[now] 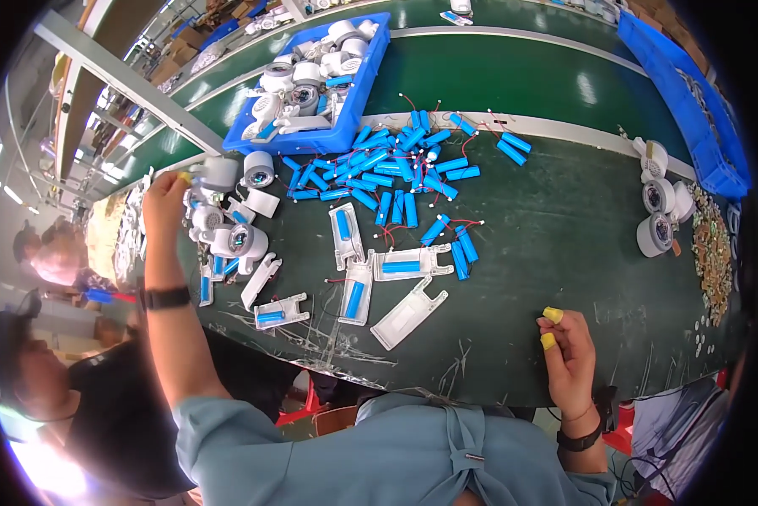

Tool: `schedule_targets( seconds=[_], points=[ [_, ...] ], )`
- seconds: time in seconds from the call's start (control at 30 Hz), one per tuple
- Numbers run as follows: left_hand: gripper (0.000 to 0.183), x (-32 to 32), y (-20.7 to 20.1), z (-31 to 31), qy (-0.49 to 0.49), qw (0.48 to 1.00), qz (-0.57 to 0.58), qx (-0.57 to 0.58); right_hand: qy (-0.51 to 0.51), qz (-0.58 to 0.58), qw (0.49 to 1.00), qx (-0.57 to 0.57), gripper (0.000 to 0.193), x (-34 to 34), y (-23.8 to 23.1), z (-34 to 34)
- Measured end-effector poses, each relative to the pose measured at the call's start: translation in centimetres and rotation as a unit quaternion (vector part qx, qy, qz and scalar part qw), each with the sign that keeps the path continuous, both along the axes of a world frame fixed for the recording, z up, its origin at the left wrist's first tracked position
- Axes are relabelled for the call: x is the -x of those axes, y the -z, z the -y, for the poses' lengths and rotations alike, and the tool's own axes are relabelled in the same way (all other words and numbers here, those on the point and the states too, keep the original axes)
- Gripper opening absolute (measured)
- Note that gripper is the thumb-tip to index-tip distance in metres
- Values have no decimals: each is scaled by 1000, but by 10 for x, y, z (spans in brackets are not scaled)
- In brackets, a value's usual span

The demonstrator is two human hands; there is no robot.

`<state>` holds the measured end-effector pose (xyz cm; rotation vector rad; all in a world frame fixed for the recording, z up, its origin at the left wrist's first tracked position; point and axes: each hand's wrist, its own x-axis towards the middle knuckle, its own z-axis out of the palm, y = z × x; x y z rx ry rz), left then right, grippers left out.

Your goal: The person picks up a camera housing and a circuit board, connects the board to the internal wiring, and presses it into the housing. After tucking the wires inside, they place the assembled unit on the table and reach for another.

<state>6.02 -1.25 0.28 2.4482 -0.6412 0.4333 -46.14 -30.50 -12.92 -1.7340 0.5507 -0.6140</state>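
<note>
The right hand (574, 358) is nearest, above or on the dark green surface (547, 215). Its fingers are bent and a bit apart, with nothing seen between them. Yellow caps cover two fingertips, maybe to keep the skin safe.

To its left lies a long white cover (406, 316) with no battery in it. Just past it, more white covers (351, 250) lie with their hollow sides up, and blue batteries sit inside. I think they lie that way so the batteries do not roll off.

Farther left, the left hand (164, 202) is stretched out to some white round parts (218, 173). Its yellow-tipped fingers are right beside one, but I cannot tell if they grip it or only touch it. The arm is long and straight, likely because those parts are far over on that side.

Past the covers is a messy heap of blue batteries (379, 160) with thin red wires. They may be in the middle so both hands can get to them.

On the far right are more white parts (655, 198) and a pile of tiny brown bits (710, 253). Behind the heap, a blue bin (355, 131) keeps many white parts together.
</note>
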Motion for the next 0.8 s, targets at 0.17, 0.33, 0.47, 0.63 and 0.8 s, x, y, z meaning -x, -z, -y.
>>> schedule_targets(
  seconds=[0.17,0.33,0.47,0.63,0.8],
  points=[
    [33,-84,43,-66,-138,982,111,-66,-5,-6,1000,-13,30,1,0,2],
    [35,-79,70,-79,-199,970,-54,-131,-6,-17,1000,-9,30,0,-2,3],
    [34,-24,74,-41,-128,966,187,-120,-8,-24,1000,4,30,-3,-4,3],
    [34,134,45,77,250,961,-93,-79,5,-16,1000,4,33,-4,-2,5],
    [38,177,53,112,460,868,-74,-174,13,-11,1000,17,30,1,-7,5]
  ],
)
